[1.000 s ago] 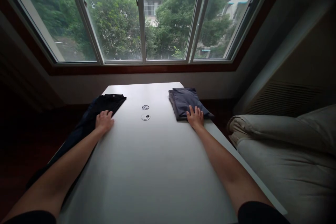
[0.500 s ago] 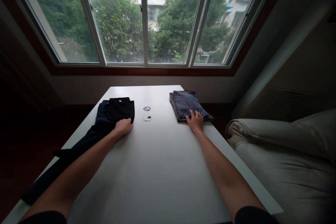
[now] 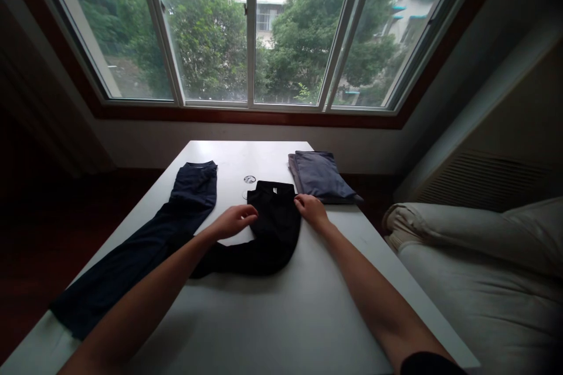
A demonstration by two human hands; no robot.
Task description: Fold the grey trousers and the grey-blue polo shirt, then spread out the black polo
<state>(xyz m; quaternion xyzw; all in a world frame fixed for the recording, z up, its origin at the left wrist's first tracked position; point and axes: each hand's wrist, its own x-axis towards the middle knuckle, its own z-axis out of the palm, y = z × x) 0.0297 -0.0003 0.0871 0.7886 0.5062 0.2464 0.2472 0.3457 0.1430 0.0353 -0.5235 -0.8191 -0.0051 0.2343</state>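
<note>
A pair of black trousers (image 3: 275, 220) lies across the middle of the table, waistband toward the window and legs bent round to the left. My left hand (image 3: 235, 221) is at the left edge of the waist part, fingers curled and closed on the cloth there. At the opposite edge, my right hand (image 3: 311, 210) pinches the black fabric near the waistband. Dark navy trousers (image 3: 193, 190) are stretched out lengthwise on the left side, partly behind my left forearm. Folded grey-blue clothes (image 3: 323, 176) form a flat stack just beyond my right hand.
The white table (image 3: 264, 322) reaches toward the window (image 3: 250, 41). A round table inset (image 3: 250, 179) shows behind the black trousers; a second is mostly covered. A pale padded sofa (image 3: 475, 263) stands close to the table's right side.
The black trousers have moved from on top of the navy ones to the table's middle, with my left hand moving right. My right hand has left the folded stack and taken their right edge.
</note>
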